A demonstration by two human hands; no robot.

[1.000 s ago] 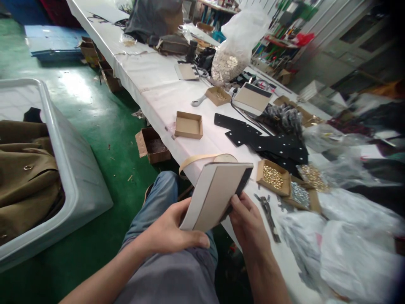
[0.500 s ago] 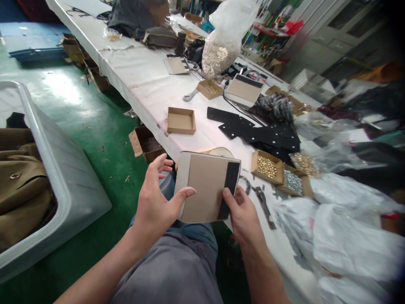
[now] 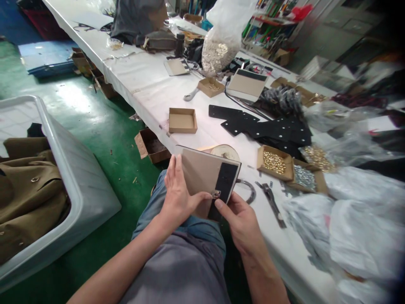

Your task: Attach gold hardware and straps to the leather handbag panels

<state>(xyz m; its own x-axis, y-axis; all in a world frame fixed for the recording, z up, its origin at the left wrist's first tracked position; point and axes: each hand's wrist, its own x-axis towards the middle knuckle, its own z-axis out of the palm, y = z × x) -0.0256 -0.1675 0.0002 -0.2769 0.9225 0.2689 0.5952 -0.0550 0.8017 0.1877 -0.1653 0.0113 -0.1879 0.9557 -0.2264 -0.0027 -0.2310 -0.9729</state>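
Note:
Over my lap I hold a flat beige panel (image 3: 199, 173) with a black strip (image 3: 226, 181) along its right side, tilted with its left part raised. My right hand (image 3: 242, 221) pinches its lower right edge, thumb on the front and fingers behind. My left hand (image 3: 180, 194) is at the panel's left part, fingers up along the edge. Its thumb reaches across to a small square metal piece (image 3: 216, 194) on the black strip. My right thumb tip lies just below that piece. Part of the panel's lower left is hidden by my left hand.
A shallow cardboard box (image 3: 182, 122) stands on the white table (image 3: 148, 88). Boxes of gold studs (image 3: 274, 162) and silver studs (image 3: 304, 176) are at right, near black perforated pieces (image 3: 268, 131) and a dark tool (image 3: 274, 204). A grey bin (image 3: 91, 198) holds brown fabric (image 3: 38, 198).
My left hand has moved right, its thumb now at the small metal piece, which was not visible before. The panel has tilted, and the view has shifted slightly.

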